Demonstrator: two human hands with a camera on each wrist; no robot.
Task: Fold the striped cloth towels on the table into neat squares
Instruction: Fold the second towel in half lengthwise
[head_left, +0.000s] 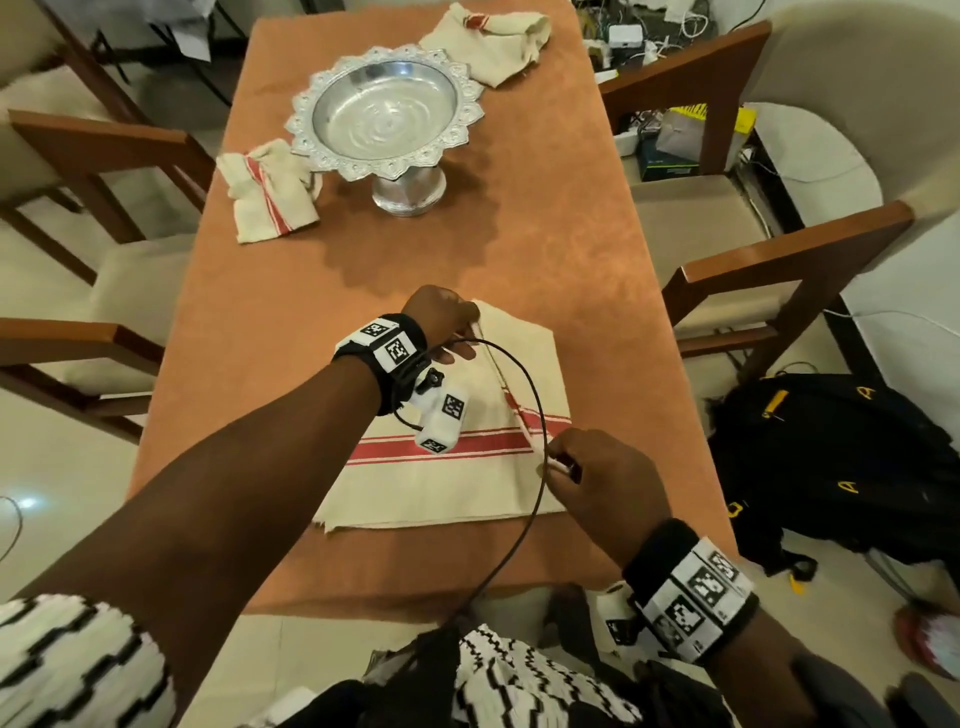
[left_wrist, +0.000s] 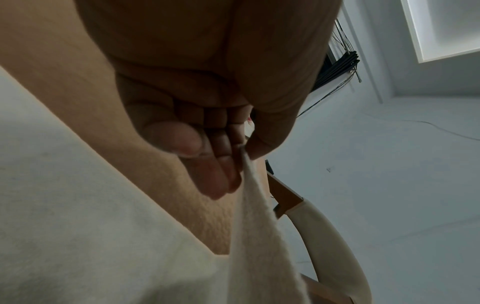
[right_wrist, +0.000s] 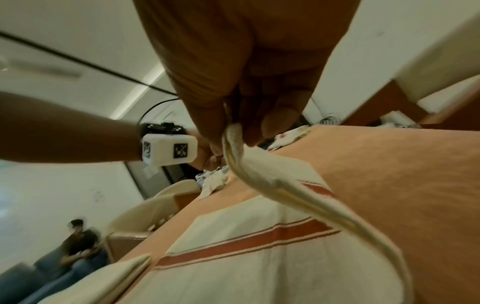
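A cream towel with red stripes (head_left: 441, 467) lies on the near part of the orange table (head_left: 415, 270). Its right part is lifted into a fold. My left hand (head_left: 460, 332) pinches the far end of that raised edge between thumb and fingers (left_wrist: 241, 152). My right hand (head_left: 563, 465) pinches the near end of the same edge (right_wrist: 231, 131), just above the red stripe (right_wrist: 246, 242). Two more striped towels lie crumpled farther off: one at the left (head_left: 270, 189), one at the far end (head_left: 488, 44).
A silver pedestal bowl (head_left: 387, 111) stands mid-table between the crumpled towels. A black cable (head_left: 535, 415) loops over the towel. Wooden chairs (head_left: 769, 291) flank both sides, and a black backpack (head_left: 841, 462) sits on the floor to the right.
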